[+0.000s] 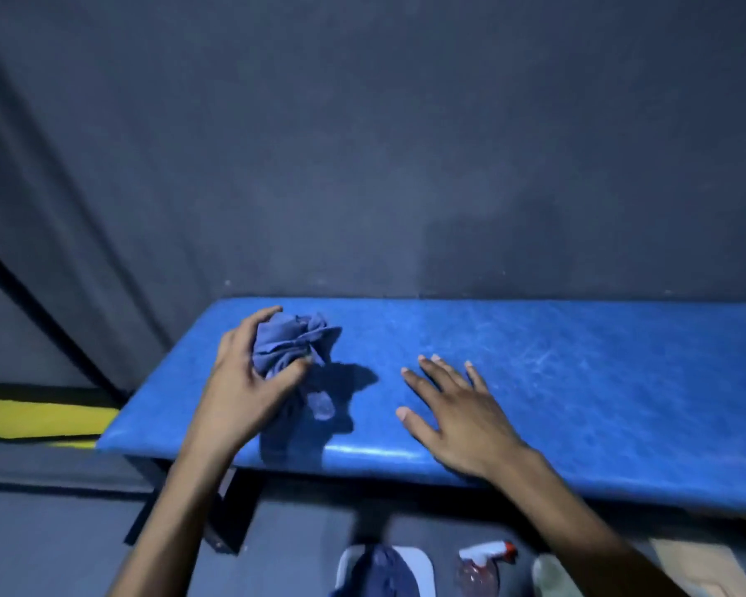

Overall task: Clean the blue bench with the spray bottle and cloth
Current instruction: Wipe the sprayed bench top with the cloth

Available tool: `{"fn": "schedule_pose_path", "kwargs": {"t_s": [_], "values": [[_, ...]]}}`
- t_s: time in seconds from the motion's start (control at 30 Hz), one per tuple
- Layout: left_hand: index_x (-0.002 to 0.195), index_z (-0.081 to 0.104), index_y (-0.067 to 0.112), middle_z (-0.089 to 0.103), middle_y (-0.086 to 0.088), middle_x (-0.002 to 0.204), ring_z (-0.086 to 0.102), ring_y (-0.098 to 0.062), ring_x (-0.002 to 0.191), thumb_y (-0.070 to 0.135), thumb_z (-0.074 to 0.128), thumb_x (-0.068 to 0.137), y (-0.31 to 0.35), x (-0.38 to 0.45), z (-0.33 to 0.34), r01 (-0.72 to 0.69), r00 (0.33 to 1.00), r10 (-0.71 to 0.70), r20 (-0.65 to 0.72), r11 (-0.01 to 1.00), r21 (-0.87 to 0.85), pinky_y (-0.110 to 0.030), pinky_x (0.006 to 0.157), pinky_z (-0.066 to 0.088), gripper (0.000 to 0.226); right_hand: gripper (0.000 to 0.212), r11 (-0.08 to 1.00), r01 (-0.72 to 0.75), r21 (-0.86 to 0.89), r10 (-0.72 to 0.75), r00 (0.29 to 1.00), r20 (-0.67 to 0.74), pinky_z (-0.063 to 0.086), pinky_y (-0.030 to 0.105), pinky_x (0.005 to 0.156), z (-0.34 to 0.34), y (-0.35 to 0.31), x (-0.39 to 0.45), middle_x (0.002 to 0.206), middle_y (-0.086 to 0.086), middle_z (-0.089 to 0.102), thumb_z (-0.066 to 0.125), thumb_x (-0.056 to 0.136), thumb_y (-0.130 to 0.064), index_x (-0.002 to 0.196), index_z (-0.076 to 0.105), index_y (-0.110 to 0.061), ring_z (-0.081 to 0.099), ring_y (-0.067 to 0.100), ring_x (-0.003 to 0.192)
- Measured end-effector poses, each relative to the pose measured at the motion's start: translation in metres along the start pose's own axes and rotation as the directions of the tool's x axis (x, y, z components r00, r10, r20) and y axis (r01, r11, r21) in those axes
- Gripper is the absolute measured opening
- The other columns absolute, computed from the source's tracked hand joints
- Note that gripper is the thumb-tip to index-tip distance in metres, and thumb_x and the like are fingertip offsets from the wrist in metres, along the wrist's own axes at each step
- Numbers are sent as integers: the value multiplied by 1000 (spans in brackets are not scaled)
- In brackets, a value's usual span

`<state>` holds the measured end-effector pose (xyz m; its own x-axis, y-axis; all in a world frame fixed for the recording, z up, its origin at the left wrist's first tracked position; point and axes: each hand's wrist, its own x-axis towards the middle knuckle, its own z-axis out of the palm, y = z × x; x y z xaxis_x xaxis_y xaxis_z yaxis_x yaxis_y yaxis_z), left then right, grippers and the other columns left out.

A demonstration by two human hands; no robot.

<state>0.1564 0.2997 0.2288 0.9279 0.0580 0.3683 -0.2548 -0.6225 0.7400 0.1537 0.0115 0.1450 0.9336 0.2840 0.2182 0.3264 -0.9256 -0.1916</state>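
Head view, and we're looking down over the blue bench, which runs from the middle of the frame out past the right edge, its padded top scuffed with pale streaks. Behind it, filling the upper half of the frame, stands a dark grey wall.

Over at centre left, our left hand is wrapped around the cloth, a crumpled blue bundle; fingers curl over its far side and the thumb presses its near side, so that hand is clamped on the cloth. Part of the fabric trails down toward the bench's front edge, and the bundle throws a dark shadow on the seat just to its right.

Right of centre, our right hand lies flat on the bench top, palm down, fingers spread apart and holding nothing, the wrist crossing the front edge. The two hands sit near each other but do not touch.

Down at the bottom of the frame, below the bench, the spray bottle stands on the floor: white trigger head with a red tip, a clear body, well apart from both hands. Just left of it we spot a white shoe under a dark trouser leg. At the left edge, a yellow stripe runs along the floor beside the bench end, and a dark bench leg shows underneath.
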Motion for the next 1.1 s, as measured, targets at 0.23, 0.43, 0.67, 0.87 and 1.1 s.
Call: {"fn": "schedule_pose_path", "kwargs": {"t_s": [0.23, 0.43, 0.67, 0.87, 1.1], "values": [[149, 43, 45, 18, 0, 175, 4, -25, 163, 99, 25, 62, -60, 32, 64, 58, 965, -171, 197, 877, 476, -61, 125, 7, 103, 74, 999, 37, 34, -40, 994, 106, -2, 48, 125, 27, -31, 42, 169, -5, 7, 19, 93, -70, 158, 15, -35, 1, 13, 155], [151, 43, 47, 45, -12, 158, 36, -30, 152, 80, 48, 71, -57, 78, 95, 11, 960, -106, 257, 937, 349, -44, 120, 36, 87, 79, 1000, 2, 12, -3, 999, 41, 2, 45, 125, 31, -34, 38, 169, -4, 9, 22, 93, -71, 159, 17, -28, 2, 13, 155], [119, 69, 33, 63, 1, 116, 57, -21, 114, 71, 57, 74, -76, 31, 66, -174, 948, 75, 308, 934, 311, -36, 99, 46, 60, 86, 1000, -4, 26, 4, 1000, -1, 1, 42, 126, 31, -33, 37, 168, 0, 13, 25, 92, -72, 159, 20, -17, 3, 13, 155], [114, 64, 20, 67, -9, 119, 59, -32, 121, 76, 50, 70, -88, 114, 65, -10, 961, -96, 260, 925, 379, -43, 99, 46, 73, 86, 1000, -7, 27, 8, 1000, -23, 1, 42, 126, 33, -34, 39, 168, 1, 14, 26, 91, -71, 158, 20, -17, 4, 13, 155], [123, 68, 38, 64, 18, 125, 63, -6, 117, 67, 66, 79, -74, 43, 69, -325, 853, 210, 478, 930, 172, -30, 101, 49, 52, 90, 999, -26, 44, 29, 998, -53, 1, 40, 126, 36, -34, 36, 168, 4, 17, 29, 89, -72, 158, 22, -13, 8, 15, 155]]}}
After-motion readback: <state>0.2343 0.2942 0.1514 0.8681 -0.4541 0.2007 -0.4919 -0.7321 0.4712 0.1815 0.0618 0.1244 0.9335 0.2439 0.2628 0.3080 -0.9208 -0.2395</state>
